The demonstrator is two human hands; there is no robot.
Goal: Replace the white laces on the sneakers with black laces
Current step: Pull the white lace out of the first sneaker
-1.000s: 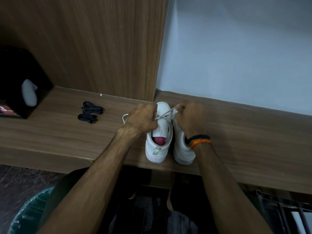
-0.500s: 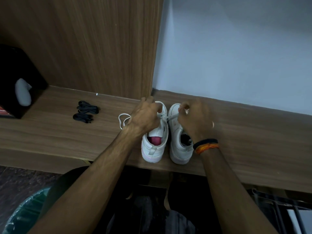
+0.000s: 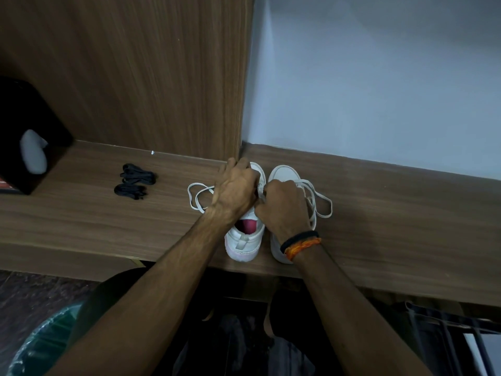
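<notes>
Two white sneakers stand side by side on the wooden bench (image 3: 393, 218), heels toward me. The left sneaker (image 3: 244, 240) has a pink lining; the right sneaker (image 3: 282, 172) is partly under my wrist. My left hand (image 3: 235, 189) lies over the left sneaker's lacing with fingers curled down, and my right hand (image 3: 284, 207) is fisted beside it, pinching the white lace (image 3: 195, 196). Loose lace loops trail out on the bench to the left and right. Two bundles of black laces (image 3: 134, 180) lie farther left.
A black box (image 3: 24, 126) with a pale grey object stands at the far left of the bench. A wood panel (image 3: 135, 77) and a pale wall (image 3: 379, 77) rise behind. Below left is a green bin (image 3: 40, 346), lower right a dark metal rack (image 3: 447, 329).
My hands have come closer together over the left sneaker. More white lace has come loose, with loops now lying on the bench at both sides.
</notes>
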